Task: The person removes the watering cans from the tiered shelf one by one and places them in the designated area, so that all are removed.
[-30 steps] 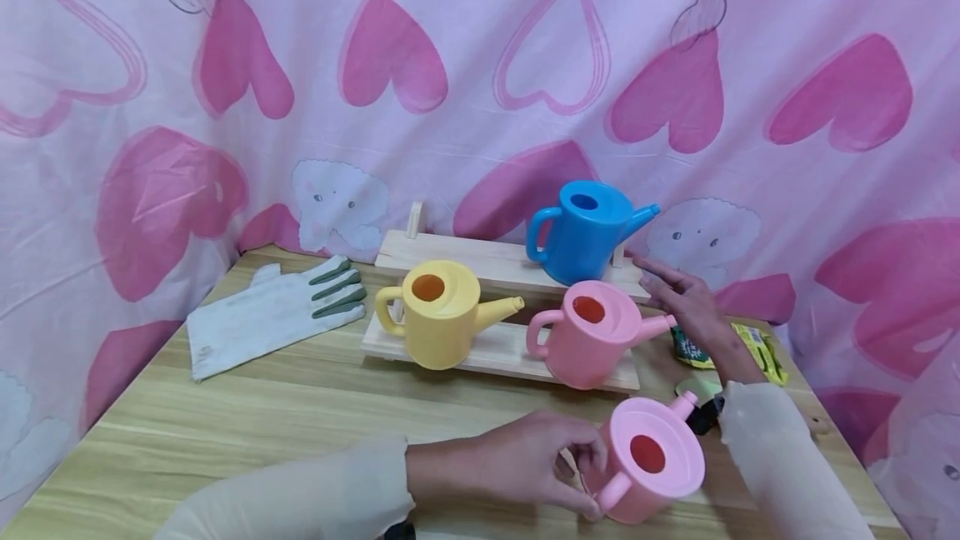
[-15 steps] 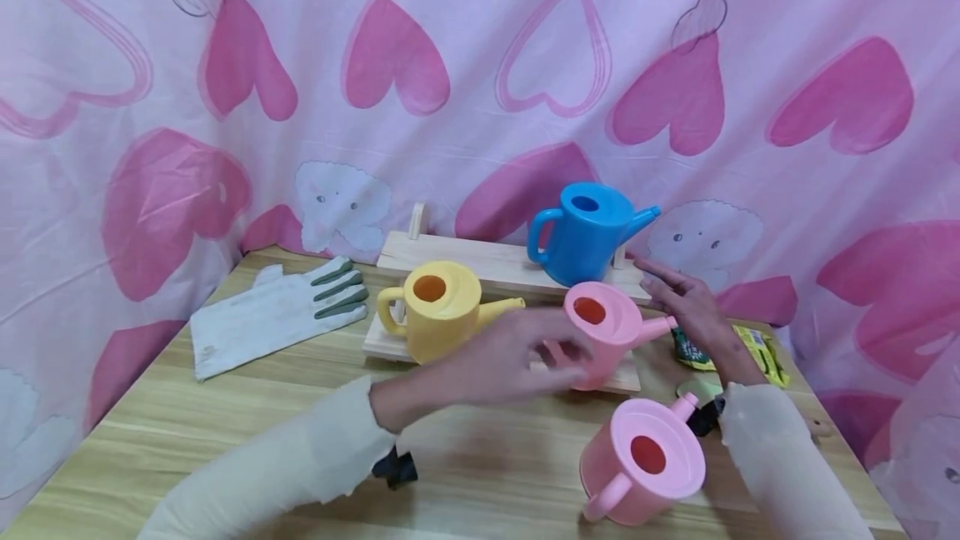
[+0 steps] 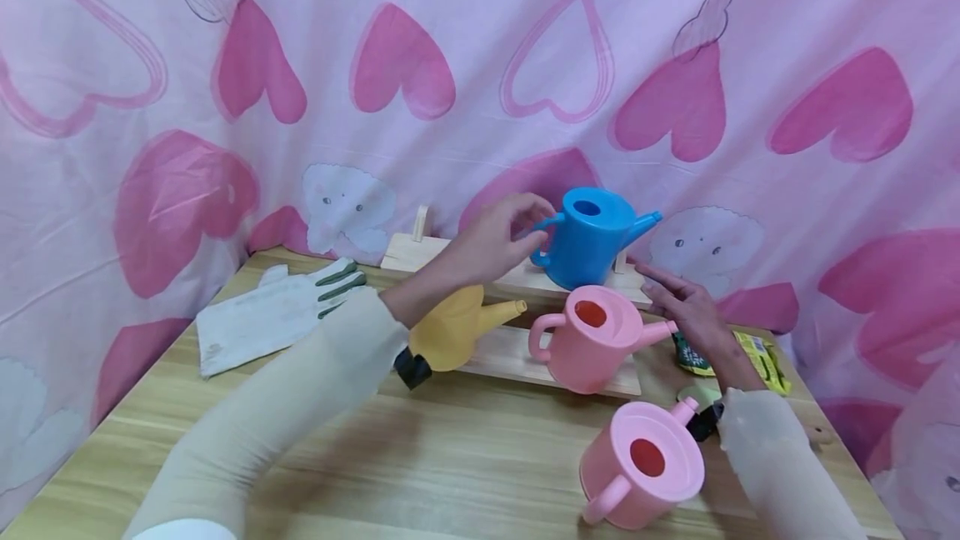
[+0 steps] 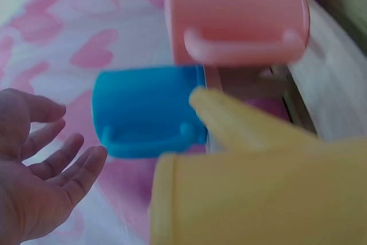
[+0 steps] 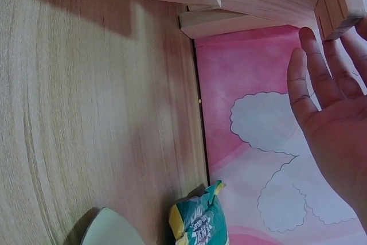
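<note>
A blue watering can (image 3: 592,244) stands on the upper tier of a wooden two-tier shelf (image 3: 498,352). My left hand (image 3: 495,242) is beside its handle (image 4: 146,148), fingers loosely bent and spread, holding nothing; the left wrist view shows a gap between fingertips and handle. At the upper tier's right end, my right hand (image 3: 690,308) extends its fingers, with the fingertips right at the wood (image 5: 338,18) in the right wrist view. A pink watering can (image 3: 588,352) and a yellow watering can (image 3: 446,336), partly hidden by my left forearm, sit on the lower tier.
Another pink watering can (image 3: 637,473) stands on the table (image 3: 465,448) near the front right. A white glove with green fingers (image 3: 262,315) lies at the left. Snack-like packets (image 3: 763,361) and a pale green object (image 5: 112,230) lie near my right forearm. A heart-patterned curtain (image 3: 465,107) hangs behind.
My left hand has let go of the front pink watering can's handle and moved up and away, past the lower tier, to the blue can's handle. My right hand has stayed at the shelf's end.
</note>
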{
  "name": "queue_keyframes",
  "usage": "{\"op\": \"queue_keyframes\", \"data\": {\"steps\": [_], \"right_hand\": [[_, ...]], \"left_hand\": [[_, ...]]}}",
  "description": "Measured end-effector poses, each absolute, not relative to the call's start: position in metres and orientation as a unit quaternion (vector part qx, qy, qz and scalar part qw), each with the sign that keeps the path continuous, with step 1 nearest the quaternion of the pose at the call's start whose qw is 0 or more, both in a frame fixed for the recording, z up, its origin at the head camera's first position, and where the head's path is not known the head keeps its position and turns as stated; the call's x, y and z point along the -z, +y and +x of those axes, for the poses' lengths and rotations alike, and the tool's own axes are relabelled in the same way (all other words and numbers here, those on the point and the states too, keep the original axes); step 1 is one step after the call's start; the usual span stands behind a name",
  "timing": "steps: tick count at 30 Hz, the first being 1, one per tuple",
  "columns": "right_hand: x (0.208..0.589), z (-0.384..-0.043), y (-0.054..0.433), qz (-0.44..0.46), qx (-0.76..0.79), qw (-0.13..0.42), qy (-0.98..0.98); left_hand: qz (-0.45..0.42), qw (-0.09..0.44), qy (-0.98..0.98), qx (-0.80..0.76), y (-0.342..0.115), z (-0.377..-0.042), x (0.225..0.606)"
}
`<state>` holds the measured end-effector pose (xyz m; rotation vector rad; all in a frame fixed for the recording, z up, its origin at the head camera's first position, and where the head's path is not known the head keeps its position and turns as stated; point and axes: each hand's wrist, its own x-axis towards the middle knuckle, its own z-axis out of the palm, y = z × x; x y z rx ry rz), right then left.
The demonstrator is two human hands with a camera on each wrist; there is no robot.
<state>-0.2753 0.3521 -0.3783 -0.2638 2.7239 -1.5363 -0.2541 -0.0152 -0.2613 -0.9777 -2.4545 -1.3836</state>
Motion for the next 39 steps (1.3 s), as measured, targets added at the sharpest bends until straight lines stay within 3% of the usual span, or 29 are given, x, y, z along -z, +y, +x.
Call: {"op": "queue_keyframes", "data": {"steps": [14,39], "right_hand": [[0.377,-0.276,0.352,-0.099,0.491,0.002,0.865],[0.376,-0.272,0.353,-0.099,0.470,-0.004,0.877]], "left_hand": [[-0.249,0.025,-0.860,0.444,0.003,-0.282,0.264],[-0.230,0.011,-0.865,0.447,0.011,-0.286,0.277]]}}
